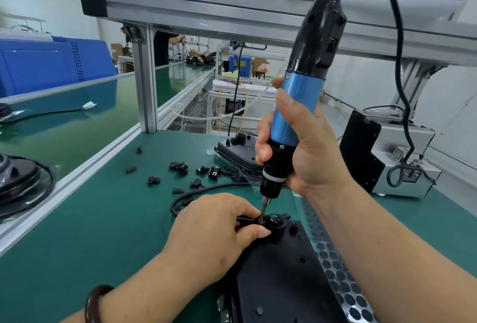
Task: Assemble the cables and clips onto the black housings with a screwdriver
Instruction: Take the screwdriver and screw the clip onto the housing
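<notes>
A black housing (pixel 281 276) lies flat on the green mat at the near centre. My right hand (pixel 307 152) grips a blue and black electric screwdriver (pixel 299 106), held upright, its bit tip down on the housing's far left corner. My left hand (pixel 216 229) pinches a black cable (pixel 204 191) and a clip against that corner, right beside the bit. The clip itself is mostly hidden by my fingers. Coloured wire ends show in a round opening just right of the bit.
Several loose black clips (pixel 180 170) lie scattered on the green mat (pixel 108 219) beyond my left hand. A second housing (pixel 237 155) sits behind the screwdriver. A grey metal box (pixel 402 162) stands at the right. A sheet of round black pads (pixel 340 273) lies by the housing's right edge.
</notes>
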Demonstrator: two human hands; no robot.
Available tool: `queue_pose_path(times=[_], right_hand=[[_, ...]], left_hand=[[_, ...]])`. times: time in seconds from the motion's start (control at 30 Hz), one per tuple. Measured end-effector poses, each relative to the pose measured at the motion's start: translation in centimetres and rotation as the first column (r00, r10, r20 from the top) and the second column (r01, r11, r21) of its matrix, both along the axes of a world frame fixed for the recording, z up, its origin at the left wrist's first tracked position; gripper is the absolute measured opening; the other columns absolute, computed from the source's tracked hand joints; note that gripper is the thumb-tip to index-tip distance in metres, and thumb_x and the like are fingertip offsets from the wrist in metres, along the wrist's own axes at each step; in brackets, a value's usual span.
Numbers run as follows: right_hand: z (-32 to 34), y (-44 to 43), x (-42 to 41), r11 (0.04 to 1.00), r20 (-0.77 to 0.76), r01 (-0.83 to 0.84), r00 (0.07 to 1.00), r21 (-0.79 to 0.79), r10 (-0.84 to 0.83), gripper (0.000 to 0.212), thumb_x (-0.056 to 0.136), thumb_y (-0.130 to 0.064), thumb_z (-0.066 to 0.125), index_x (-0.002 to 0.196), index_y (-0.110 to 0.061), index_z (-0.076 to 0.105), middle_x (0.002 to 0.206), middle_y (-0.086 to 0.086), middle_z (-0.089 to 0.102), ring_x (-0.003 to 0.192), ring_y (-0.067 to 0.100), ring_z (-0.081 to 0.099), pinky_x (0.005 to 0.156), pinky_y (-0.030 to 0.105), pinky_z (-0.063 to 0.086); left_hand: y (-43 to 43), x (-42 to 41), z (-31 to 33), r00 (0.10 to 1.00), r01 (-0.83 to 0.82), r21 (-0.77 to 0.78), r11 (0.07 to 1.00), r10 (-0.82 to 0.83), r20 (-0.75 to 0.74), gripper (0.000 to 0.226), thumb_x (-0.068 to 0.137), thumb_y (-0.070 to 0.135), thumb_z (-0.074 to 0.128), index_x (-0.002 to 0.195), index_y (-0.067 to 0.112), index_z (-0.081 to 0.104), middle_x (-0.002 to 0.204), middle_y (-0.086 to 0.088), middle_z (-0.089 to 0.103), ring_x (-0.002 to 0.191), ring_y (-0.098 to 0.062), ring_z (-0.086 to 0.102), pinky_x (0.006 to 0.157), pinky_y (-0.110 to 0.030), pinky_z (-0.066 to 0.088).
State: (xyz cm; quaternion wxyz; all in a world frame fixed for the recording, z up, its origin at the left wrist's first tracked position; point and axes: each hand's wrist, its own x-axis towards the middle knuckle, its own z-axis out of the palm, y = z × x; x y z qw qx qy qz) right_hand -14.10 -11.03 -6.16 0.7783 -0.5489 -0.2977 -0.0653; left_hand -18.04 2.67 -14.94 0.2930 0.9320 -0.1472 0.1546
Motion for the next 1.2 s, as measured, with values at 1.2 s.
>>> queue_pose_path(times=[1.2], right_hand=[[-0.9, 0.5, 1.0, 0.962, 0.015, -0.271, 0.962, 0.008, 0.271, 0.034, 0.080, -0.031, 0.061, 0.110, -0.020, 0.051, 0.055, 0.007, 0.052, 0.037, 0.018, 0.044, 0.046, 0.025, 0.042]], left_hand=[[0.0, -0.1, 0.2, 1.000, 0.004, 0.052, 0.999, -0.004, -0.003, 0.042, 0.071, 0.066, 0.065, 0.107, 0.044, 0.065, 0.080, 0.034, 0.056, 0.080, 0.011, 0.057, 0.081, -0.021, 0.052]])
